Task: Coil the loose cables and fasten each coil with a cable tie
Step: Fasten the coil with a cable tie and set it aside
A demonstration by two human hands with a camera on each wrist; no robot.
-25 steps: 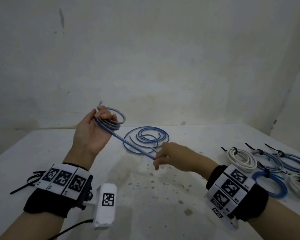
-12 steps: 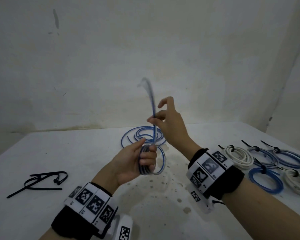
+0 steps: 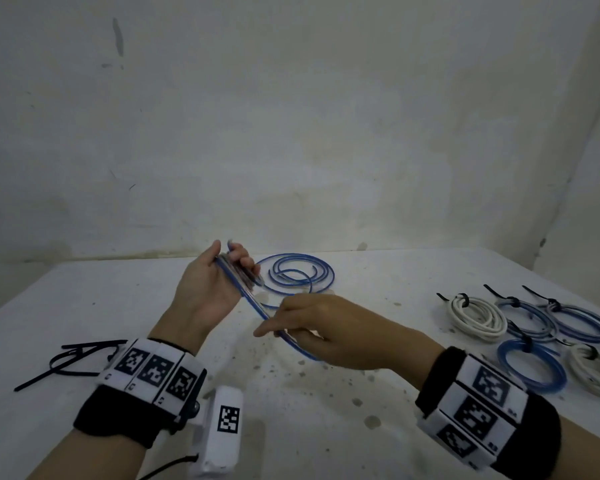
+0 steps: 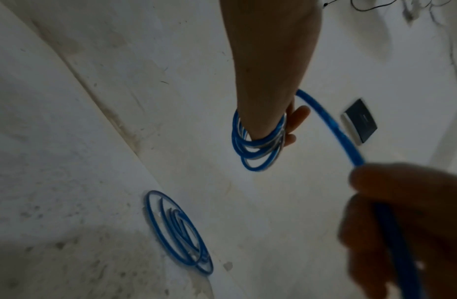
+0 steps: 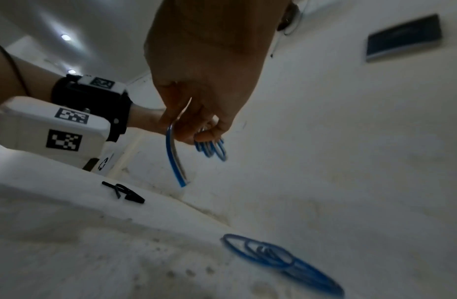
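My left hand (image 3: 234,271) is raised over the table and grips a small coil of blue cable (image 3: 238,278) wound round its fingers; the loops (image 4: 258,149) show plainly in the left wrist view. From that coil the cable's free length (image 3: 257,308) slants down to my right hand (image 3: 279,332), which pinches it lower and nearer to me. The short tail (image 5: 176,161) hangs below the right hand's fingers (image 5: 194,129). A second, loose blue cable (image 3: 300,278) lies in wide rings on the table behind both hands.
Several tied coils, white (image 3: 477,315) and blue (image 3: 530,367), lie at the right of the white table (image 3: 326,393). Black cable ties (image 3: 71,358) lie at the left, near my left wrist. A wall stands close behind the table.
My right hand has come down from above the left hand and now holds the cable low at the front. My left hand has moved up and to the left with the coil.
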